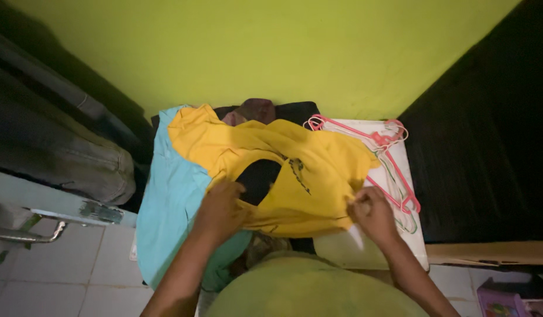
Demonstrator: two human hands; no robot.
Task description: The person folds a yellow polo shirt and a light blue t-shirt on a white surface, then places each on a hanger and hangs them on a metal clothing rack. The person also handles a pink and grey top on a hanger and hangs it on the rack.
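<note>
Here, two hands worked a yellow shirt (318,170) flat on a pile of laundry.

Against the green wall (271,53), the shirt lay spread over a light blue garment (166,205) and darker clothes on a white tabletop (415,235), with pink hangers (389,158) just beside its right edge. The left hand (221,211) pressed down by the neck opening, fingers curled into the cloth; the right hand (374,214) had its fingers pinching the shirt's right edge. The step in hand looked like straightening the shirt. A clean fold would call for pulling that edge taut while the left hand anchored the collar.
</note>
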